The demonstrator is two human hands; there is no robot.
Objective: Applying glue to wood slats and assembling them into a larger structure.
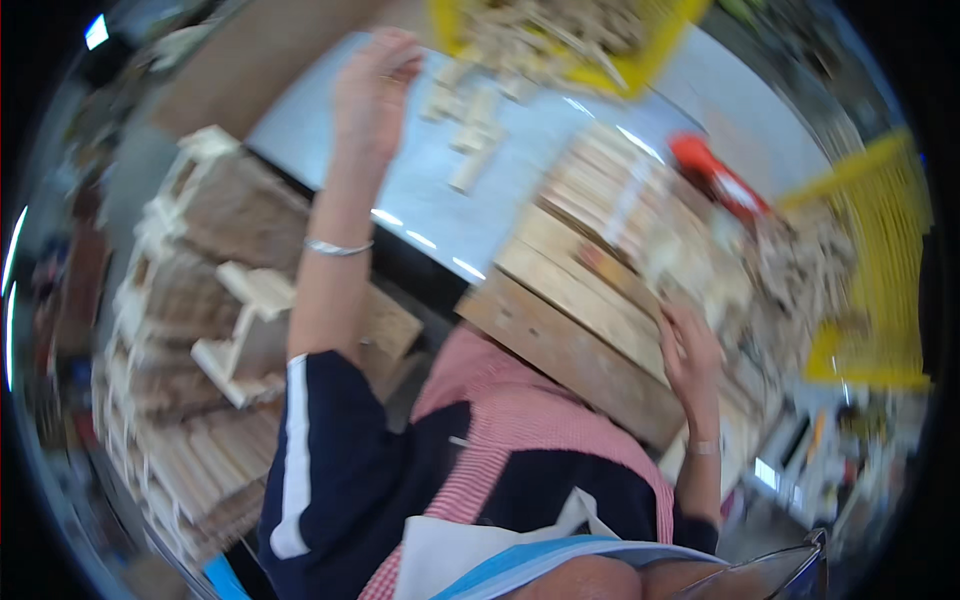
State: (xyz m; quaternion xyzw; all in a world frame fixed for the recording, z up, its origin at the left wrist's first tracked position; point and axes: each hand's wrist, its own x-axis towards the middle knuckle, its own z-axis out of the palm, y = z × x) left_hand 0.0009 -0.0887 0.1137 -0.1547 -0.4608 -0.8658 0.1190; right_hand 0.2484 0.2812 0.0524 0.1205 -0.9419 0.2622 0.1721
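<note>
Left hand [380, 75] and right hand [692, 350] of a seated or standing worker, viewed from the head. The left arm extends forward, its elbow slightly bent and its forearm nearly upright in the view; the fingers curl inward over the far part of the white tabletop [430, 215], and blur prevents telling whether they grip anything. A silver bracelet [338, 247] encircles the forearm. The right arm is bent close to the body, its hand pointing forward with thumb and fingers spread apart at the right end of the pale wooden planks [585, 300]; whether the fingertips touch the wood cannot be told. These planks lie side by side in front of the body, behind a browner front board [570, 355]. Beyond the planks lies a red bottle [712, 172]. Small wooden sticks [478, 140] lie loose to the right of the left hand, beside a yellow basket [645, 75] filled with similar pieces. A second yellow basket [885, 290] stands at far right; stacked wooden parts [190, 350] rise at left. A pink checked apron [560, 425] covers the torso.
</note>
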